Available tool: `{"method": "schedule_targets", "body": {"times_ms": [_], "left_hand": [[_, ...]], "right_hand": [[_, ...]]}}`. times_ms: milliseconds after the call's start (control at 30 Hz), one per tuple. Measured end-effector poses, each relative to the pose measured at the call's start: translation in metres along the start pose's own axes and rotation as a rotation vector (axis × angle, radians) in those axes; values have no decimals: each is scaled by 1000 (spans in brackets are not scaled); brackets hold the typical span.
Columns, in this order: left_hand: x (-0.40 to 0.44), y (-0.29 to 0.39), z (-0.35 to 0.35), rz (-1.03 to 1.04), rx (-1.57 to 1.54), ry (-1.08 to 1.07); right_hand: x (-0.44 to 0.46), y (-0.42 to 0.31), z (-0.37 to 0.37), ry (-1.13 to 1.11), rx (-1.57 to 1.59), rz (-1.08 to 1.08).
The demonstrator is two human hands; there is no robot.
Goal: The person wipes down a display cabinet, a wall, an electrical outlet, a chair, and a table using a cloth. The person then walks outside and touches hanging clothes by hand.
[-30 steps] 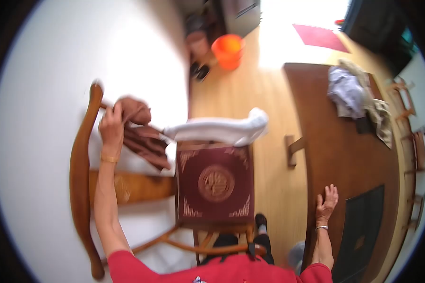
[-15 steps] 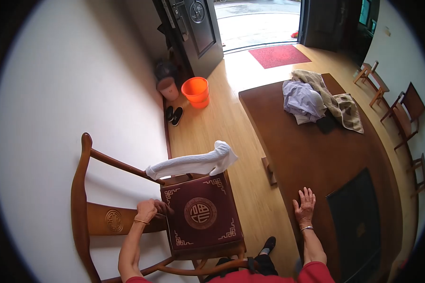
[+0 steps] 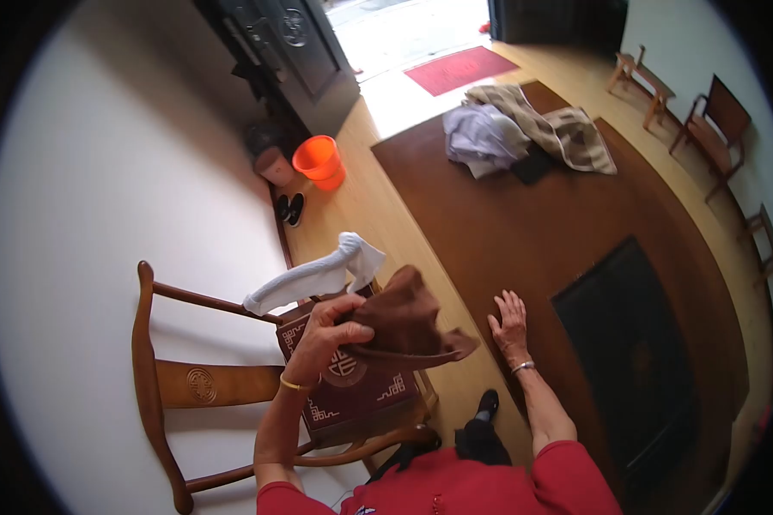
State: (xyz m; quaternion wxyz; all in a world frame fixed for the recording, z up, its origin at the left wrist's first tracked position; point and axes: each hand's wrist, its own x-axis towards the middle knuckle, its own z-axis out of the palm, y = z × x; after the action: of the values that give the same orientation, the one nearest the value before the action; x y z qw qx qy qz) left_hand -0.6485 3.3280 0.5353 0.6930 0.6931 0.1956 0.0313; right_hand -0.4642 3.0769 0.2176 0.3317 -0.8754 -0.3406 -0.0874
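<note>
My left hand (image 3: pixel 326 339) grips a brown cloth (image 3: pixel 408 322), thumb on top, and holds it up over the chair's dark red seat cushion (image 3: pixel 318 412). The cloth hangs out to the right in folds and hides part of the cushion's gold emblem. Fingers stretched out, my right hand (image 3: pixel 510 324) lies at the near left part of the brown wooden table (image 3: pixel 481 232), holding nothing. A white cover (image 3: pixel 309 279) is draped over the far armrest of the wooden chair (image 3: pixel 146 369).
A lavender garment (image 3: pixel 481 137) and a checked towel (image 3: pixel 567 133) lie at the table's far end. A dark mat (image 3: pixel 631 335) covers its near right. An orange bucket (image 3: pixel 319 163), black shoes (image 3: pixel 290 209) and a pink bin (image 3: pixel 274 166) stand by the left wall. Small chairs (image 3: pixel 713 129) line the right wall.
My left hand has come up from the back of the chair seat and moved right, now with the brown cloth in it. My right hand stays by the table; the view has shifted.
</note>
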Motion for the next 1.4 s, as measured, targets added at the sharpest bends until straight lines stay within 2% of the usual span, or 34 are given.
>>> {"method": "schedule_targets", "body": {"times_ms": [33,100,167,200,267,333,433,500,533,567,633,767,933,1033,1167,1200,1300,1333,1400], "left_hand": [[13,-2,11,-20,41,-8],[48,-24,32,-144,37,-114],[89,-91,39,-74,548,-71],[105,-127,46,-85,549,-90],[125,-182,74,333,1023,-20],[134,-186,122,128,885,-155],[141,-226,190,96,802,-217],[118,-220,234,-28,1133,-244],[110,-237,239,85,1239,-224],[107,-254,238,77,1245,-226],[106,-279,232,314,1321,-75],[114,-287,224,372,1262,4],[141,-288,211,347,1204,148],[163,-288,203,247,1281,216],[178,-279,198,275,1166,365],[179,-272,206,355,1140,509],[175,-264,210,344,1057,490],[172,-263,216,439,1034,454],[155,-261,234,442,1000,351]], "right_hand": [[-9,3,-6,24,68,26],[-35,12,-31,25,-6,9],[-68,23,-66,13,-53,30],[-82,29,-87,29,-85,71],[-108,49,-118,55,-171,130],[-132,68,-144,80,-265,191],[-149,89,-179,99,-363,297],[-157,102,-189,89,-406,398],[-161,110,-184,73,-416,462],[-165,115,-182,56,-427,525],[-165,120,-179,28,-473,534],[-165,121,-178,-27,-523,544],[-164,120,-178,-40,-502,556],[-165,119,-179,-47,-511,552],[-162,116,-183,-45,-501,560],[-161,115,-184,-45,-502,559],[-160,116,-184,-29,-503,560],[-160,115,-183,-30,-514,559],[-160,114,-185,-24,-513,573]]}}
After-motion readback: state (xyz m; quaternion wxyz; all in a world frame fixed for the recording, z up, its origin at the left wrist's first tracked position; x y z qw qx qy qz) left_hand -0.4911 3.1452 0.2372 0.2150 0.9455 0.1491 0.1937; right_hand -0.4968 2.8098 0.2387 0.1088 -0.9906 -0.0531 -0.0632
